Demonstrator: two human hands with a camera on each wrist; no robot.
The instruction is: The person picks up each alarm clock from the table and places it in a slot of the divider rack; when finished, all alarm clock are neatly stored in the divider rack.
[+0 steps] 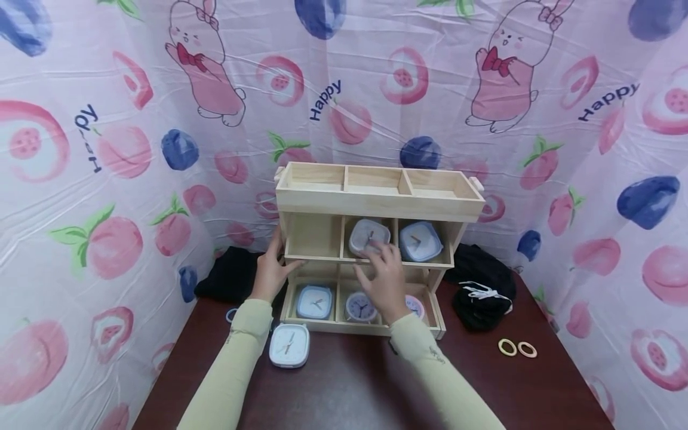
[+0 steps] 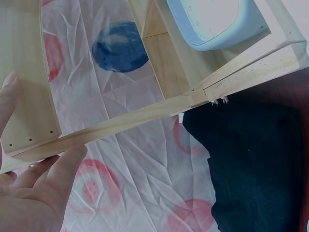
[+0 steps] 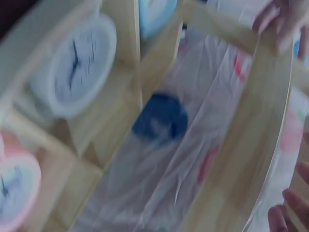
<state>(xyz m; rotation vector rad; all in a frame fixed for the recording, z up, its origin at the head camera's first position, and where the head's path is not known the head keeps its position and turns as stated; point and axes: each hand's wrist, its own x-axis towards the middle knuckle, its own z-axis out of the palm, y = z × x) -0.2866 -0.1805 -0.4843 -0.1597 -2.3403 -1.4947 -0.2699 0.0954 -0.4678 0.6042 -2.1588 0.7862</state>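
Observation:
A three-tier wooden rack stands against the cloth. My left hand holds the left end of its middle tier, thumb in front and fingers along the side post. In the middle tier, a pale grey alarm clock sits in the centre compartment and a blue alarm clock in the right one. My right hand, blurred and with fingers spread, overlaps the lower edge of the pale clock; whether it touches is unclear. On the bottom tier are a blue clock, a purple clock and a partly hidden pink clock.
A white clock lies on the dark table before the rack's left corner. Black cloth lies at left, a black drawstring pouch at right. Two rings lie near the pouch. A blue ring sits beside my left sleeve.

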